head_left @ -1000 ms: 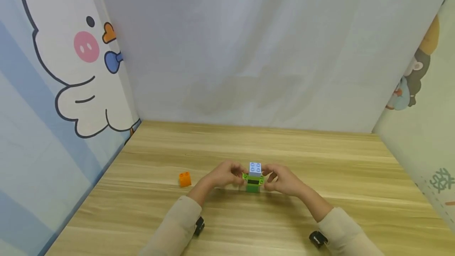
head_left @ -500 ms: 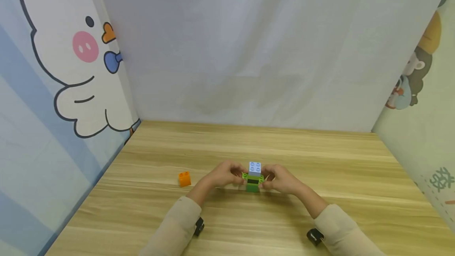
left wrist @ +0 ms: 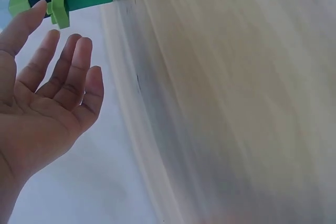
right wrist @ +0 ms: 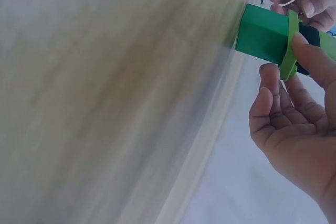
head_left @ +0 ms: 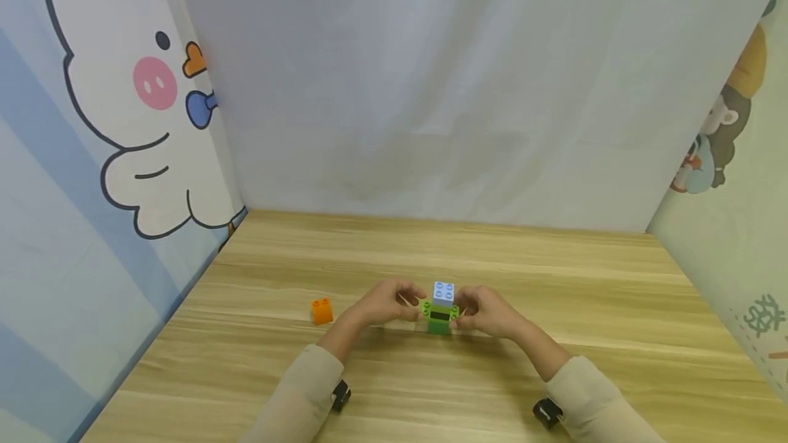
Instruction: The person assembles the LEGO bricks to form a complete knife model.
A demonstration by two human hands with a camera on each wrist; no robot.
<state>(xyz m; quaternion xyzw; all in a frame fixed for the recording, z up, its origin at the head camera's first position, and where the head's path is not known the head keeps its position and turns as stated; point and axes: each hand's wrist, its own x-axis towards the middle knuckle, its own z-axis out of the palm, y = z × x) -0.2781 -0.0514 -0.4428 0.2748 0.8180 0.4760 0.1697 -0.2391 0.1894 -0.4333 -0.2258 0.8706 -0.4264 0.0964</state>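
A stack of building bricks stands upright on the table before both hands. Light blue brick (head_left: pixel 443 293) forms its top, over light green and black layers, a wider light green plate (right wrist: pixel 292 45) jutting out at both sides, and a dark green brick (right wrist: pixel 262 32) at the base. My right hand (head_left: pixel 489 312) pinches the right end of that plate between thumb and fingertips. On the other side, my left hand (head_left: pixel 386 301) is beside the stack, fingers loosely bent and spread. In the left wrist view its thumb tip overlaps the bricks, while the other fingertips are apart from them.
An orange brick (head_left: pixel 322 311) lies on the wooden table (head_left: pixel 295 245), left of the left hand. A pale curtain (head_left: pixel 431 87) hangs behind the table's far edge. Printed cartoon panels stand at the left (head_left: pixel 123 156) and right. Black wrist devices (head_left: pixel 548 413) sit under the sleeves.
My right hand has moved left from beside the stack onto the plate's end. The left fingers have drawn slightly away from the plate, which looks a little turned. The orange brick stays put.
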